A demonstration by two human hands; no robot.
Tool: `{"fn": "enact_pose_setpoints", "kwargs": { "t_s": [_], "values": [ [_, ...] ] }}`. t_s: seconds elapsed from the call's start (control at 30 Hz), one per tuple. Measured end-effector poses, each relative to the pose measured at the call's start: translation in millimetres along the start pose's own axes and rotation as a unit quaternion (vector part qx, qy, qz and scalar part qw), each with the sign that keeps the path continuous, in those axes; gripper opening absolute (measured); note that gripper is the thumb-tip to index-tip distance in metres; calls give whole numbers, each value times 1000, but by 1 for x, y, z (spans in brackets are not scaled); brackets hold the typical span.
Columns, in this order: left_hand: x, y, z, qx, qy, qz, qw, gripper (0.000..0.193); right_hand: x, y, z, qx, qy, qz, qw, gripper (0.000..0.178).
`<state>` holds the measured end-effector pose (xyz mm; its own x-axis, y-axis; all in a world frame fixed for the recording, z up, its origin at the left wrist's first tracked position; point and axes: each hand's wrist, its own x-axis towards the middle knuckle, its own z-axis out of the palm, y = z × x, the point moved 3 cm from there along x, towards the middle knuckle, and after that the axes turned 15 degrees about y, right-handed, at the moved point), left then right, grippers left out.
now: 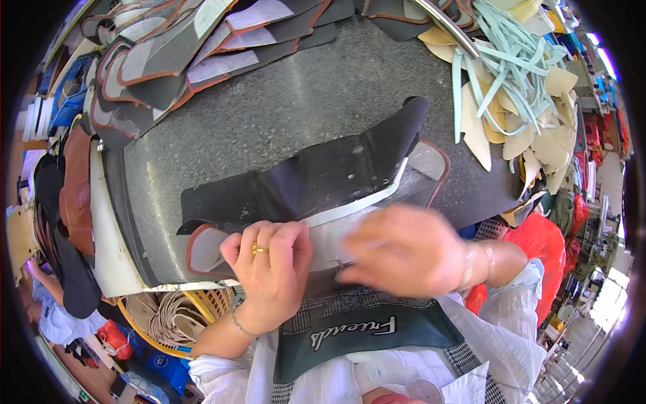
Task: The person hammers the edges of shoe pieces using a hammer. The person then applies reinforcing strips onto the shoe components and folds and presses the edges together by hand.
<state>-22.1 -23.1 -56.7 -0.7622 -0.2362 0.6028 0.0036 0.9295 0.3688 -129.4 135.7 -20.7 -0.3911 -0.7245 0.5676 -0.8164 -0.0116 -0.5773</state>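
On the table in front of me lies a black leather piece (pixel 289 178), its far part spread flat and its near part showing a grey lining with reddish edging. A narrow white strip (pixel 353 210) runs along the piece and bends up at its right end. My left hand (pixel 272 266), with a ring on one finger, has its fingers curled and pressed together on the near edge, beside the strip's left end. My right hand (pixel 407 249) is over the right part of the lining. Motion smears its fingers, so what they hold is unclear.
Stacked dark pieces with reddish edging (pixel 145 74) cover the table's far left. At far right lie pale blue strips (pixel 511 60) over cream scraps (pixel 478 135), beside a metal bar (pixel 447 27). A yellow basket (pixel 212 303) with cord stands below the near left edge; a red bag (pixel 542 252) is at right.
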Motion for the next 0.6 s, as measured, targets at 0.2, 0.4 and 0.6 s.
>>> {"fn": "enact_pose_setpoints", "kwargs": {
  "t_s": [0.2,0.4,0.6],
  "values": [
    [-30,-15,-43,98,26,-57,993,29,-15,-4,42,-96,-81,-72,989,60],
    [-24,-31,-52,108,45,-99,988,32,1,-8,51,-91,-126,-36,987,71],
    [11,-49,-46,167,-13,-124,978,63,20,-12,48,-101,-150,-25,983,76]
  ]
}}
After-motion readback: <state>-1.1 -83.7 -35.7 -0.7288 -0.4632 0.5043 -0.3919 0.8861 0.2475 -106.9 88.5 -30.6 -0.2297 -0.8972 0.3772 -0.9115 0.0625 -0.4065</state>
